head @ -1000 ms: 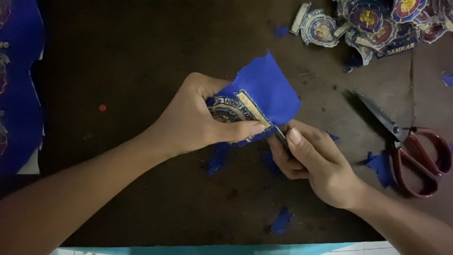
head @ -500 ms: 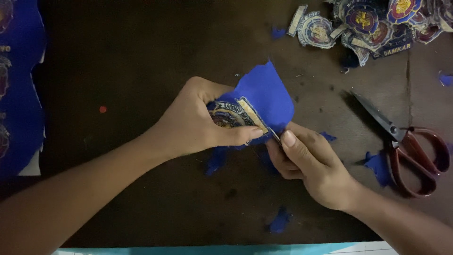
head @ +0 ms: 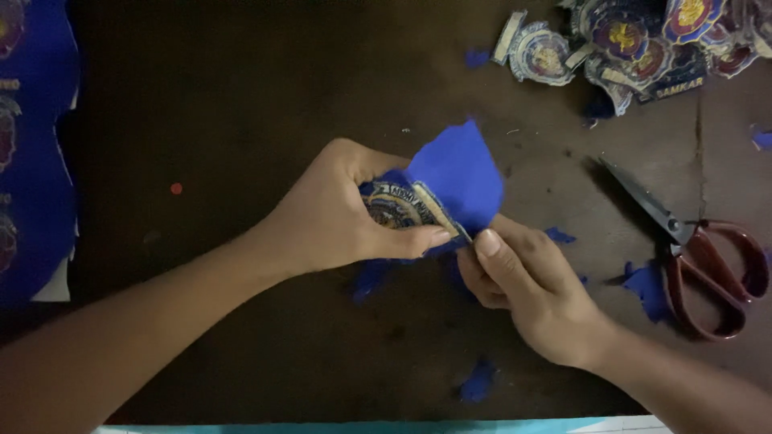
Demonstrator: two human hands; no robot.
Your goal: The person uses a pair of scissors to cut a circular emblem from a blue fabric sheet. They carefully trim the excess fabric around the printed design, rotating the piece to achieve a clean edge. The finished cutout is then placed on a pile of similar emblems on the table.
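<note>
Over the last second very little had shifted: the left hand (head: 342,213) kept its grip on the embroidered patch (head: 400,205), thumb along the lower edge and fingers curled over the top, and the right hand (head: 527,293) stayed pinched at the patch's right corner. What did change was small. The right thumb and forefinger had slid a touch closer in under the left thumb, so the two hands were now touching at the corner, and the flap of blue backing fabric (head: 460,170) stood up behind the patch at much the same angle as before. Whether the right hand held a small blade or only the fabric edge could not be told; a thin pale sliver showed at the pinch point, too small to name.

Judging from that, the peeling or trimming of the blue surplus off this patch was mid-way, with the large flap not yet separated.

The patch and its flap were held just above the dark counter (head: 241,104), near the middle. Red-handled scissors (head: 691,257) lay untouched to the right, well apart from both hands. Blue scraps (head: 478,379) were scattered under and around the hands, a heap of finished patches (head: 627,40) sat at the upper right, and a blue sheet of uncut patches (head: 32,161) lay at the left edge
</note>
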